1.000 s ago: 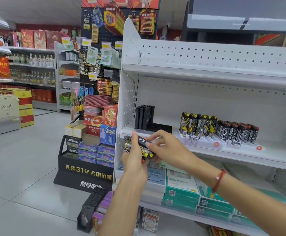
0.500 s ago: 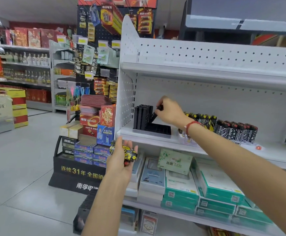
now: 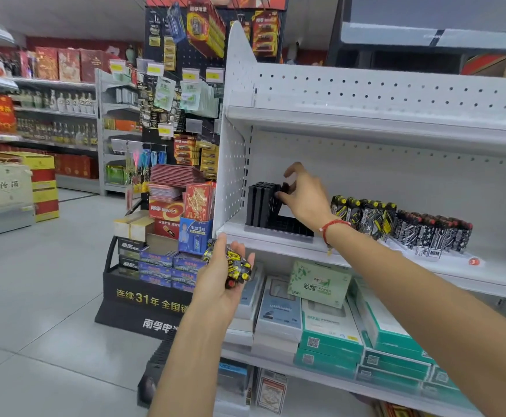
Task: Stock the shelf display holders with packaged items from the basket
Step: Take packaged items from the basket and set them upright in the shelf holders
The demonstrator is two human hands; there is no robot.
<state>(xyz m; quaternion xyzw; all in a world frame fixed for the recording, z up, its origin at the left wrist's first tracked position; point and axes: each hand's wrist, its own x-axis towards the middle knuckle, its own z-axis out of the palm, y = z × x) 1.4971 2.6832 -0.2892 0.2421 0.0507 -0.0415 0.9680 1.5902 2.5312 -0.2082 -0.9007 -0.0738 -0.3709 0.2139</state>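
Your left hand (image 3: 223, 273) has risen slightly, fingers curled round a bunch of yellow-black packaged items (image 3: 236, 264). Farther in, your right hand (image 3: 304, 197) still pinches one dark item (image 3: 284, 188) at the black display holder (image 3: 271, 209) on the shelf (image 3: 275, 239).

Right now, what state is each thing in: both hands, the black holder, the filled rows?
Left hand: palm up, holding a bunch of yellow-black packaged items.
Right hand: at the black holder, pinching a dark item.
Black holder: upright on the shelf, tray part bare.
Filled display rows: standing packed.
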